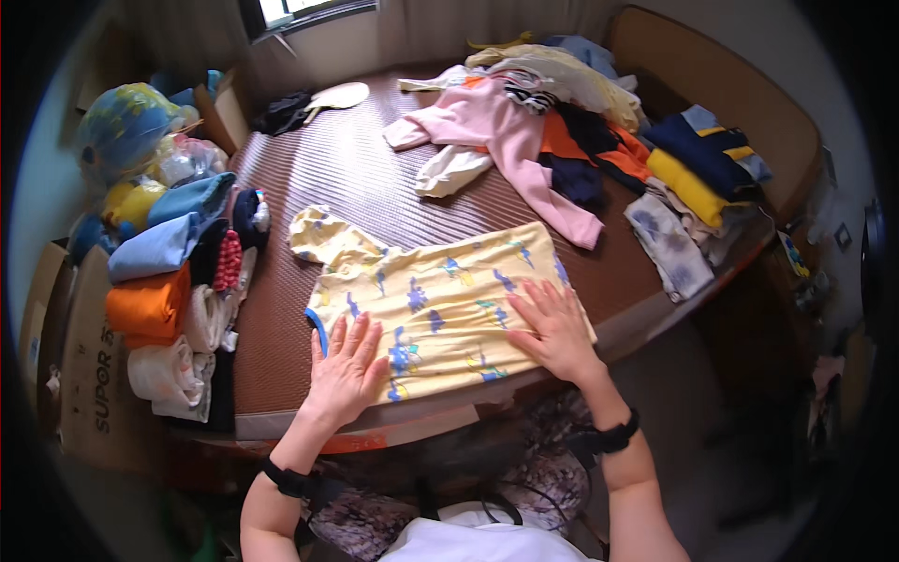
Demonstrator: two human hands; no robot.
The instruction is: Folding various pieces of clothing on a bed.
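A pale yellow short-sleeved shirt [449, 281] with a blue and green printed pattern lies spread on the brown mattress [270, 365]. Its blue-trimmed neckline is at the left, and one rumpled sleeve points to the far left. My left hand [345, 372] rests flat near the neckline, fingers apart. Flat on the cloth by the right end, the shirt's hem, is my right hand [555, 327], its fingers also spread. Both palms press on the fabric without gripping it. Small creases run across the shirt between the two hands.
Folded clothes stand in stacks at the left, including an orange garment [149, 302] and a light blue one [154, 246]. A loose heap with a pink sweatshirt [495, 126] lies at the back right. Beyond it are a folded yellow garment [685, 186] and a wooden headboard [723, 98].
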